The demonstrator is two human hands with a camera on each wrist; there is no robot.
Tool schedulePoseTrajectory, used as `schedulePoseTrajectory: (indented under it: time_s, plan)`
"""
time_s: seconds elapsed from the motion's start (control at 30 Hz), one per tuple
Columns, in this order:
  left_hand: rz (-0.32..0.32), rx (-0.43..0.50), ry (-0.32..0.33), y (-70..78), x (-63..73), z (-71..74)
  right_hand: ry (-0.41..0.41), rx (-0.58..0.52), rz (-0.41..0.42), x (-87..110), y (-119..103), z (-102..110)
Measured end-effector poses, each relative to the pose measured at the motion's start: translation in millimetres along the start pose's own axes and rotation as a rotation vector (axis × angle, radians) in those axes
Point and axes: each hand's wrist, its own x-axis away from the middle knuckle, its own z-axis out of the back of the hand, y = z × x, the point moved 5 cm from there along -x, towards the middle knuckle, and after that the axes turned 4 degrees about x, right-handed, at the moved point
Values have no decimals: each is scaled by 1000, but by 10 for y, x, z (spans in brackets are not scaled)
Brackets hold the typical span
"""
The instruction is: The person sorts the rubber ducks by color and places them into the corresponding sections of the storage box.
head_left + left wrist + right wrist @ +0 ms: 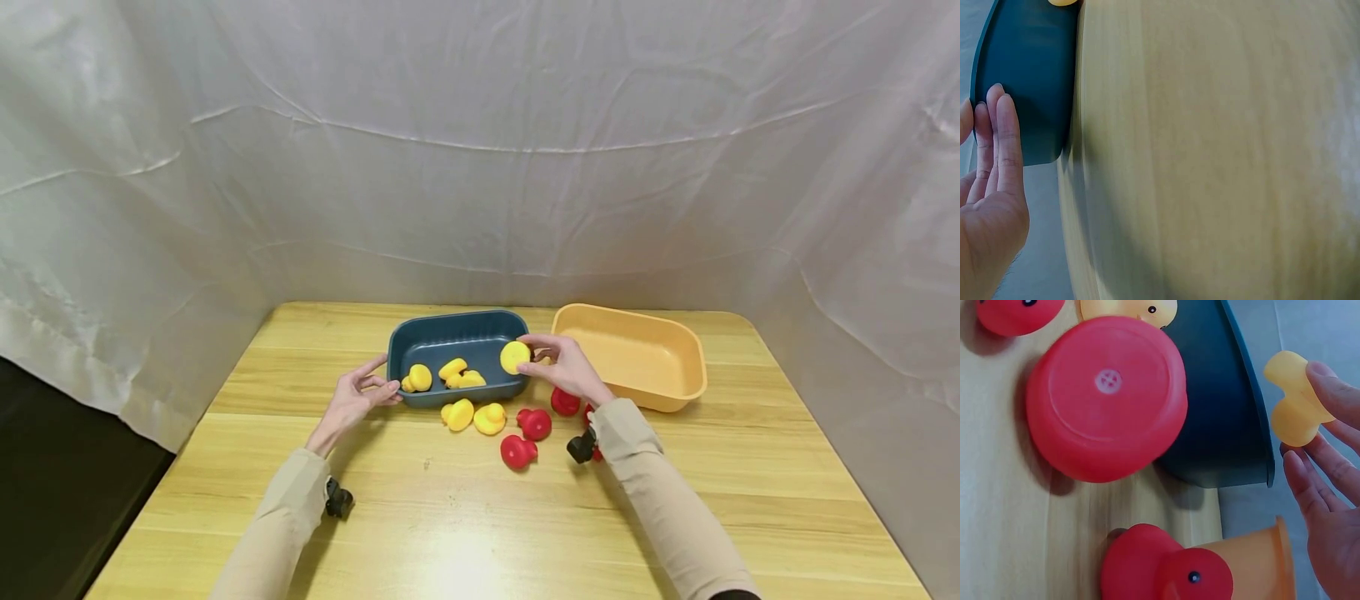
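Note:
My right hand (564,363) pinches a yellow rubber duck (514,357) between thumb and fingers, over the right end of a dark blue bin (450,398). In the right wrist view the duck (1297,403) is above the bin's rim. My left hand (360,393) is at the bin's left end, its fingers fairly straight against the side (1000,144). Inside the bin lie several yellow ducks (418,377). Two more yellow ducks (490,418) sit on the table just in front of it.
Red rubber ducks (518,452) lie on the wooden table (420,517) between the bins and my right forearm, some partly hidden by the wrist. An orange-yellow bin (637,350) stands right of the blue one. A pale curtain (480,192) hangs behind the table.

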Motion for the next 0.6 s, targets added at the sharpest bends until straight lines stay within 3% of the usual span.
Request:
schedulePoseTrajectory:
  time_s: [0.17,0.6]
  plan:
    - [2,-7,1,-3,0,2,4,50,-11,-45,1,-22]
    - [6,-5,6,-2,7,9,-20,53,4,-122,1,-71]
